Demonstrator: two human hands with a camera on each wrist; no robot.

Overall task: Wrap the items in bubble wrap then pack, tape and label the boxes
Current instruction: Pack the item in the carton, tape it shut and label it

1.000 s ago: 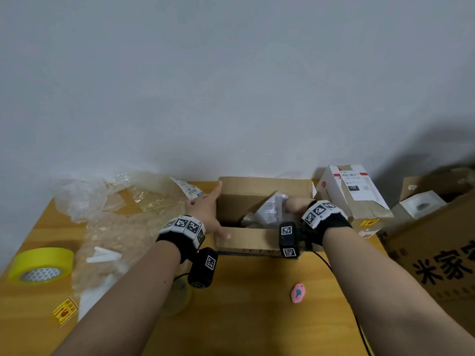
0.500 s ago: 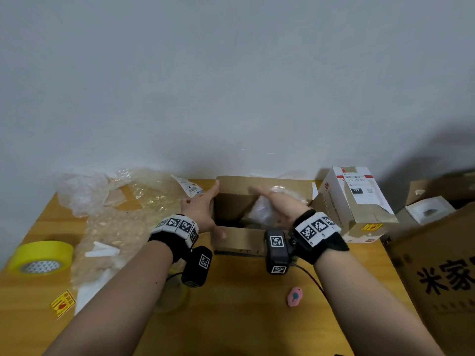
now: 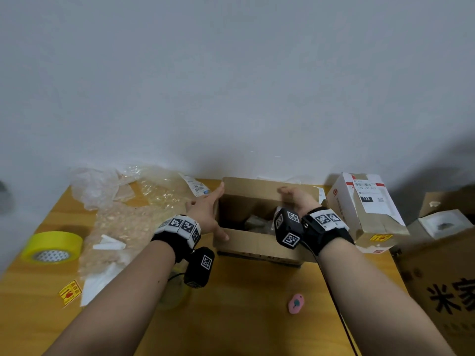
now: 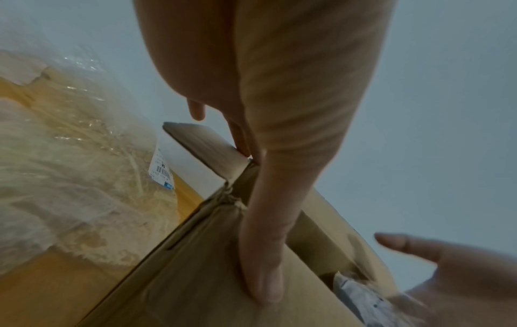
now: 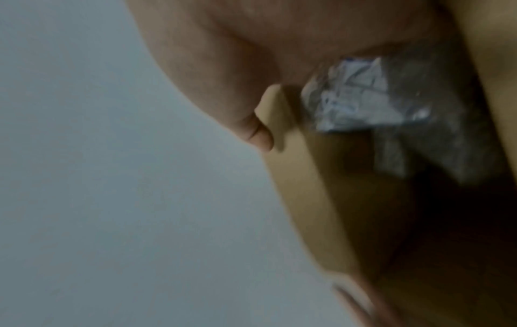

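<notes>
An open brown cardboard box (image 3: 257, 246) stands at the table's middle back. My left hand (image 3: 205, 210) lies flat against its left side, fingers straight along the left flap (image 4: 207, 150), thumb pressed on the front wall. My right hand (image 3: 295, 199) hovers over the box's right half, fingers loose and holding nothing. A bubble-wrapped item (image 3: 257, 222) lies inside the box. It also shows in the left wrist view as a wrapped item (image 4: 360, 294) below my right hand (image 4: 447, 276), and blurred in the right wrist view as a wrapped item (image 5: 360, 99).
Bubble wrap sheets (image 3: 123, 227) and clear plastic (image 3: 95, 186) cover the left of the table, with a yellow tape roll (image 3: 51, 246) and a yellow sticker (image 3: 70, 291). A pink object (image 3: 296, 303) lies in front. A white taped box (image 3: 367, 209) and large cartons (image 3: 442, 278) stand right.
My right hand carried the wrapped item over the box, let it go inside, and now hovers with nothing in it. The left hand has stayed against the box's left side.
</notes>
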